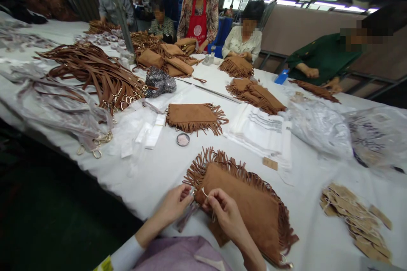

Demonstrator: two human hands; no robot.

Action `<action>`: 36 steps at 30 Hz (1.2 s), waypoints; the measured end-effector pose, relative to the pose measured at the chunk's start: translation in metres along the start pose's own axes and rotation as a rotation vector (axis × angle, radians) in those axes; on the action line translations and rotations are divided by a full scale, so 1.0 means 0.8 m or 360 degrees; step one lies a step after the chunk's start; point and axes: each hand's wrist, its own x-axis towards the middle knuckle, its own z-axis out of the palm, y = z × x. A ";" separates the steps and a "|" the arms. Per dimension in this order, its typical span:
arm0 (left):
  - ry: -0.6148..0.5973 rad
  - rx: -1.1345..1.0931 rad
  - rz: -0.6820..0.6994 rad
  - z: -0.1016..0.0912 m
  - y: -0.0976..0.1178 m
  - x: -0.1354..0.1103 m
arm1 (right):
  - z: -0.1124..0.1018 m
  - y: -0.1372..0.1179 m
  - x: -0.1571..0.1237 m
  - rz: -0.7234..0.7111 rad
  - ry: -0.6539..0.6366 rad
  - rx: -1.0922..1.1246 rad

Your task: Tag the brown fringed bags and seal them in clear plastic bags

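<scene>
A brown suede fringed bag (251, 207) lies on the white table (165, 169) right in front of me. My left hand (174, 203) pinches at the bag's near corner, fingers closed on something small I cannot make out. My right hand (224, 211) rests on the bag beside it, fingers pinched round a thin white string (208, 197) that loops near the corner. A pile of brown paper tags with strings (356, 216) lies to the right.
Another fringed bag (195, 117) and a small round tin (183, 139) lie further back. Brown straps with metal rings (98, 74), plastic bags (321, 129), white printed bags (260, 129) and stacks of bags cover the table. Several other people work along the far side.
</scene>
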 end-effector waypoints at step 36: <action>-0.0177 -0.0980 -0.0558 0.014 -0.027 0.033 | 0.033 0.029 0.027 0.0004 0.0141 -0.0708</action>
